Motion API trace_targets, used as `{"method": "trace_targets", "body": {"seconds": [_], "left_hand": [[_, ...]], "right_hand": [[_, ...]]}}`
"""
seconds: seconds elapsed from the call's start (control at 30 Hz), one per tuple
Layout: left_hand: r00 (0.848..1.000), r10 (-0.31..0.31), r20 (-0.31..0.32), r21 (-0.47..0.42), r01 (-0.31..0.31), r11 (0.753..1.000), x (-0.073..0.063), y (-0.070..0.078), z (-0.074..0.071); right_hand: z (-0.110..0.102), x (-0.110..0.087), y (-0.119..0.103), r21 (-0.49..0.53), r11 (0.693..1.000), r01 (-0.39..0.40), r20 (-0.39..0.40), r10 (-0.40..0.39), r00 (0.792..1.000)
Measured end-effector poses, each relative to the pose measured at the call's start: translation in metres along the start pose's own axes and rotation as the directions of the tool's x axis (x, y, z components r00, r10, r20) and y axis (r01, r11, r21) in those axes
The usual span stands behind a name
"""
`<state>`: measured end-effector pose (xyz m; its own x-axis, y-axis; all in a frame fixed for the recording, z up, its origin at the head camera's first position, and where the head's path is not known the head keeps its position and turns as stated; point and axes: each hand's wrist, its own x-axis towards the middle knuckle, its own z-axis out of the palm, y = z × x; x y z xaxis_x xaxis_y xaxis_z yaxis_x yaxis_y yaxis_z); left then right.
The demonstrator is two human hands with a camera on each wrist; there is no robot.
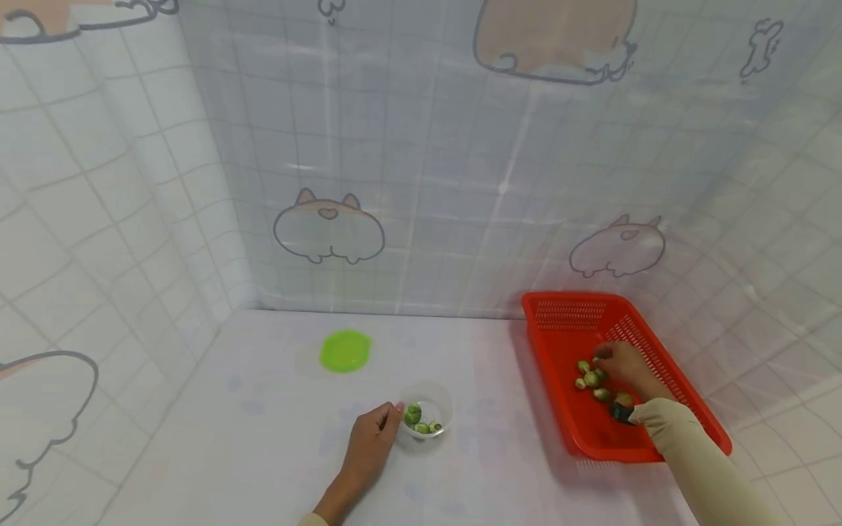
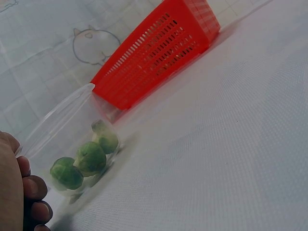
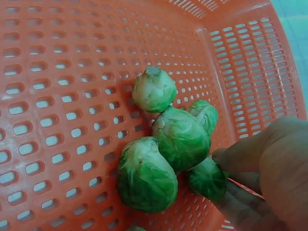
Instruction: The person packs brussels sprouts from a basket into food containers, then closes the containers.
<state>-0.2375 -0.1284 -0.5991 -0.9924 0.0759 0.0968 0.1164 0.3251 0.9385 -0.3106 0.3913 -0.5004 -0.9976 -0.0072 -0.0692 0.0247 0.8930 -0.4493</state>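
Note:
My left hand [image 1: 370, 446] holds a clear bowl [image 1: 445, 427] by its left rim, with thumb and fingertips at the edge. Three Brussels sprouts [image 2: 91, 159] lie in the bowl, seen through its wall in the left wrist view. Inside a red perforated basket [image 1: 549, 387], my right hand [image 1: 628, 365] reaches down among loose sprouts. Its thumb and fingers pinch one Brussels sprout [image 3: 207, 180] at the edge of the cluster. Several other sprouts [image 3: 147, 175] lie beside it on the basket floor; the fingertips' far side is partly hidden.
A bright green flat disc [image 1: 345, 351] lies on the white table [image 1: 263, 431], back left of the bowl. The basket stands at the right, its raised walls around the right hand. Pale tile-patterned sheeting [image 1: 447, 241] closes off the back and both sides.

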Motion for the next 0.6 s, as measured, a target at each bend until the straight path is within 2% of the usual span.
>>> {"method": "trace_targets", "body": {"seconds": [0.33,0.6], "left_hand": [[1.000,-0.012,0.008,-0.001,0.012,1.000,-0.0001,-0.0011,0.0000],[1.000,0.006,0.000,0.003,-0.006,1.000,-0.0009,-0.0006,-0.0001]], "right_hand": [[0.0017,0.0008,-0.0027,0.011,1.000,-0.002,-0.037,0.002,0.999],[0.0025,-0.0002,-0.0013,-0.001,1.000,0.007,-0.054,-0.007,0.998]]}}
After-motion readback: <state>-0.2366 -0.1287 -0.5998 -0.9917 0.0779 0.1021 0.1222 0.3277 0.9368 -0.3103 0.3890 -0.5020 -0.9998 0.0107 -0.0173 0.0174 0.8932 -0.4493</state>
